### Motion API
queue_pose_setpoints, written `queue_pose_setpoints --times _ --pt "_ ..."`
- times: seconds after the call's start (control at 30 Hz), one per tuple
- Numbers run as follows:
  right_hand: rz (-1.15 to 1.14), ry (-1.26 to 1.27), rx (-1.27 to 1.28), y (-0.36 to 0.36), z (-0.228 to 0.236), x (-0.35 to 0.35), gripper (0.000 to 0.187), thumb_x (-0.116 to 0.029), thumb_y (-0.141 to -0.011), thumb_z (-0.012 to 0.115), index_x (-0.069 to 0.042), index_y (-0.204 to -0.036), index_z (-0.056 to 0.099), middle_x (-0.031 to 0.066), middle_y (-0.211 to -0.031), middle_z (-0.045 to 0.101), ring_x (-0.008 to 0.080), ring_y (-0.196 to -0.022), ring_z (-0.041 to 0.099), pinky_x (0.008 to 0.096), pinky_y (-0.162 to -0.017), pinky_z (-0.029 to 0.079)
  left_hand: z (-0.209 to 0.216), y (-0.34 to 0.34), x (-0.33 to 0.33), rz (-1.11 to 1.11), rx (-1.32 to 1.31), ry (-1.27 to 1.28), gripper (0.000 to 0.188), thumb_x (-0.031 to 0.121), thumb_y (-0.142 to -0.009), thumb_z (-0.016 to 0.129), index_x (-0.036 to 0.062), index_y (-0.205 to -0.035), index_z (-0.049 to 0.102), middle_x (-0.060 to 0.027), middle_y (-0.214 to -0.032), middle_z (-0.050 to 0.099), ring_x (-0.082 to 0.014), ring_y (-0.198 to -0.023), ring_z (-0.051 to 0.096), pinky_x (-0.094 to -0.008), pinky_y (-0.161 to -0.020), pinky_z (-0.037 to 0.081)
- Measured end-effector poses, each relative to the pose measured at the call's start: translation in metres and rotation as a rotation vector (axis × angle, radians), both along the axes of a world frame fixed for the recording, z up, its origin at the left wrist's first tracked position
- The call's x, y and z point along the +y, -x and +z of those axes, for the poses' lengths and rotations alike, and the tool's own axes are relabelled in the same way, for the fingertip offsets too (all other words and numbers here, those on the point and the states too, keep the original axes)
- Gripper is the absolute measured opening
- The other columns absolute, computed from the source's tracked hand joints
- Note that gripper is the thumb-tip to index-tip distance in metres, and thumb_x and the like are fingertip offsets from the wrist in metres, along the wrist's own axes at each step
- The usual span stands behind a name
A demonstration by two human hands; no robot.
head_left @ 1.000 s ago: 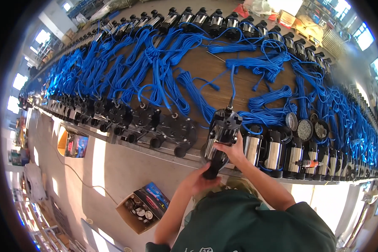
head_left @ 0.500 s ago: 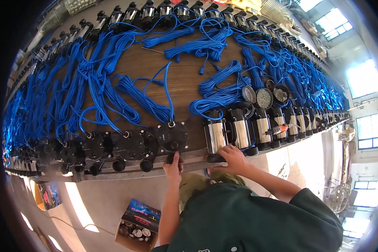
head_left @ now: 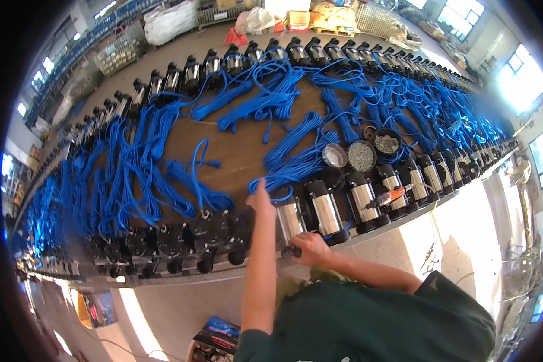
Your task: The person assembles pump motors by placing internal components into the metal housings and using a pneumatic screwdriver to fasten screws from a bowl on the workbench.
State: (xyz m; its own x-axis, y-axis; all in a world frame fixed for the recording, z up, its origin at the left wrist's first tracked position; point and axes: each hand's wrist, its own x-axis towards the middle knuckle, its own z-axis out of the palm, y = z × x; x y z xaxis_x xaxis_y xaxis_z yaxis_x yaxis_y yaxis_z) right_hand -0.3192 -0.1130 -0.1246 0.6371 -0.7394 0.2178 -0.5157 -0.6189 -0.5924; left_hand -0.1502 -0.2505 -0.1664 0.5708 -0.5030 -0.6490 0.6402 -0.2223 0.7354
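Observation:
My right hand (head_left: 312,248) is closed on the lower black end of a silver-and-black submersible pump (head_left: 291,218) at the table's near edge. My left hand (head_left: 261,199) reaches over the table to the near end of a coiled blue cable (head_left: 295,171), its fingers bent around the cable loop there. Part of that grip is hidden by the hand itself. Left of my left forearm, several black-topped pumps (head_left: 213,232) stand in a row with their outlets facing me. Another silver pump (head_left: 326,212) is just right of the one I hold.
Many blue cable coils (head_left: 160,130) cover the brown tabletop (head_left: 223,148). Round dishes of small parts (head_left: 361,157) sit behind the right-hand pumps. An orange power tool (head_left: 389,196) lies across these pumps. A far pump row (head_left: 193,72) lines the opposite edge. An open carton (head_left: 214,338) stands below.
My left hand has moved from the black-topped pump forward to the blue cable. My right hand has closed on the silver pump's lower end. The view has shifted, showing more of the far side.

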Motion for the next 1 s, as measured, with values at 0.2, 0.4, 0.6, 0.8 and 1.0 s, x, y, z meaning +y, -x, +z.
queue_pose_setpoints --times 0.2,0.4,0.6,0.8,1.0 --pt "-0.040 -0.051 -0.004 0.014 -0.016 -0.002 0.034 -0.019 -0.062 0.074 -0.007 -0.090 0.059 0.0115 -0.085 0.062 0.0326 -0.084 0.063 0.0433 -0.070 0.053 0.042 -0.013 -0.145 -0.205 0.312 0.314 0.050 0.029 -0.080 0.072 -0.0030 -0.115 0.056 -0.0191 -0.105 0.060 -0.0347 -0.096 0.062 -0.0503 -0.075 0.054" --pt "0.020 -0.065 0.060 0.010 0.000 0.009 0.037 -0.023 -0.065 0.076 -0.007 -0.093 0.058 0.0102 -0.086 0.061 0.0305 -0.087 0.062 0.0412 -0.074 0.053 0.043 -0.032 -0.153 -0.227 -0.432 0.364 0.028 0.021 -0.085 0.069 0.0023 -0.105 0.059 -0.0063 -0.100 0.059 -0.0144 -0.088 0.052 -0.0279 -0.075 0.042" --pt "0.092 -0.052 0.110 0.022 -0.019 -0.010 0.033 -0.027 -0.067 0.074 -0.006 -0.088 0.060 0.0120 -0.079 0.064 0.0328 -0.081 0.064 0.0436 -0.069 0.053 0.036 0.019 0.054 -0.283 -0.323 0.317 0.014 0.018 -0.091 0.063 0.0124 -0.082 0.054 0.0016 -0.077 0.059 -0.0051 -0.062 0.048 -0.0203 -0.053 0.036" --pt "0.086 -0.148 0.257 -0.017 0.045 -0.043 0.030 -0.029 -0.063 0.073 -0.007 -0.082 0.065 0.0143 -0.070 0.065 0.0360 -0.069 0.064 0.0448 -0.065 0.053 0.053 0.017 0.199 -0.169 0.145 -0.070 0.026 0.032 -0.093 0.061 0.0078 -0.102 0.061 -0.0062 -0.093 0.067 -0.0162 -0.084 0.063 -0.0335 -0.072 0.050" --pt "-0.016 -0.530 -0.252 0.024 0.184 -0.010 0.021 -0.018 -0.066 0.073 -0.001 -0.075 0.067 0.0082 -0.069 0.066 0.0192 -0.062 0.064 0.0306 -0.064 0.053 0.053 -0.004 0.172 -0.535 0.789 0.518 0.081 0.066 -0.091 0.040 -0.0037 -0.130 0.049 -0.0183 -0.123 0.061 -0.0303 -0.117 0.056 -0.0396 -0.103 0.041"
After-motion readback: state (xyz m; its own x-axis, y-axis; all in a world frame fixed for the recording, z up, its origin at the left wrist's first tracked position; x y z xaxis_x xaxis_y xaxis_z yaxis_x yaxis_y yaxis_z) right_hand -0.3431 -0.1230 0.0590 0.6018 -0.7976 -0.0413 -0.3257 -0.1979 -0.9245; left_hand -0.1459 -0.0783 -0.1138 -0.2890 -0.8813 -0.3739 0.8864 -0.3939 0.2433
